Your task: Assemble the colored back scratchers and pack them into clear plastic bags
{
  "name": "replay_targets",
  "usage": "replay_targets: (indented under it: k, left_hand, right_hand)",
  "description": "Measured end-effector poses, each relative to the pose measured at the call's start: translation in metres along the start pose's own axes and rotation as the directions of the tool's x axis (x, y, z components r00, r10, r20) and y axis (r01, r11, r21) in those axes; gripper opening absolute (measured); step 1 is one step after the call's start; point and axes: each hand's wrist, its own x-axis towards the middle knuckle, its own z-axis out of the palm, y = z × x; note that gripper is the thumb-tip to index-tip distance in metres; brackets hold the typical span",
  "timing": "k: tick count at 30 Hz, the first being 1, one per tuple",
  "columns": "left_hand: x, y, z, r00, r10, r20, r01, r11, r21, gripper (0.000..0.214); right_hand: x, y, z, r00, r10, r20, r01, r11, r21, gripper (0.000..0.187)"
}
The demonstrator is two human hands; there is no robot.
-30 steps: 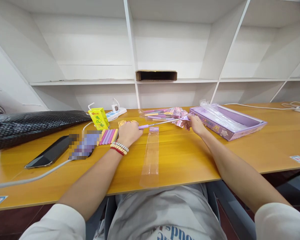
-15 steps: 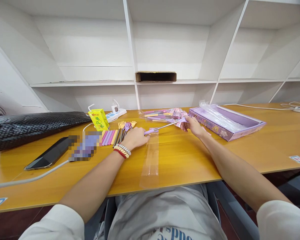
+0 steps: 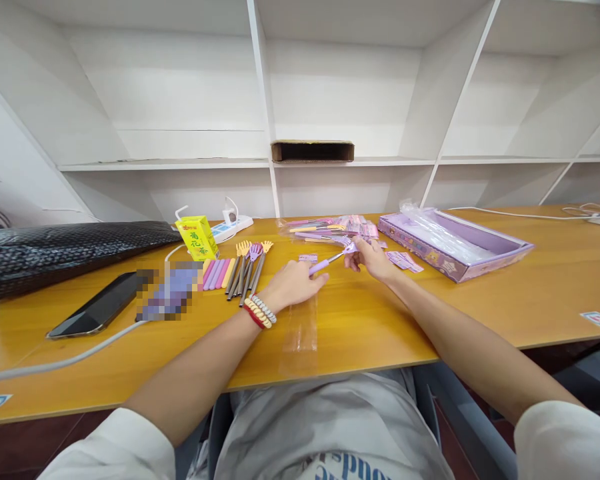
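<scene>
My left hand (image 3: 293,283) grips the purple handle of a small telescopic back scratcher (image 3: 329,261). My right hand (image 3: 369,256) pinches its purple claw end, so the short metal rod spans between both hands just above the wooden desk (image 3: 480,307). A clear plastic sleeve (image 3: 300,323) lies flat on the desk under my left hand. Several more scratchers (image 3: 245,267) with yellow and purple claws and pink, purple and yellow handles lie in a row to the left of my left hand.
A pile of bagged scratchers (image 3: 330,228) lies behind my hands, small purple cards (image 3: 404,261) to the right. An open purple box (image 3: 455,241) sits at the right, a yellow drink carton (image 3: 196,238), a phone (image 3: 100,311), a cable and a black bag (image 3: 65,250) at the left.
Both hands moved closer together and toward me; the scratcher's rod is now much shorter. My left hand has left the row of scratchers, which now shows fully.
</scene>
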Motion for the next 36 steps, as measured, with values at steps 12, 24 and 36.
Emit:
replay_targets:
  k: [12, 24, 36]
  left_hand:
    - [0.006, 0.004, 0.016, 0.965, 0.075, -0.249, -0.12, 0.978, -0.172, 0.03]
    - [0.005, -0.001, 0.007, 0.98, -0.066, -0.186, 0.059, 0.997, -0.045, 0.04]
    - [0.007, -0.001, 0.013, 0.961, 0.044, -0.272, -0.091, 0.982, -0.165, 0.016]
  right_hand:
    - [0.02, 0.006, 0.041, 0.996, 0.085, 0.015, -0.085, 0.994, 0.068, 0.04]
    - [0.025, 0.014, 0.057, 0.999, 0.047, 0.01, -0.048, 0.979, 0.198, 0.038]
    - [0.016, 0.018, 0.059, 0.995, 0.01, 0.096, -0.024, 0.99, 0.142, 0.032]
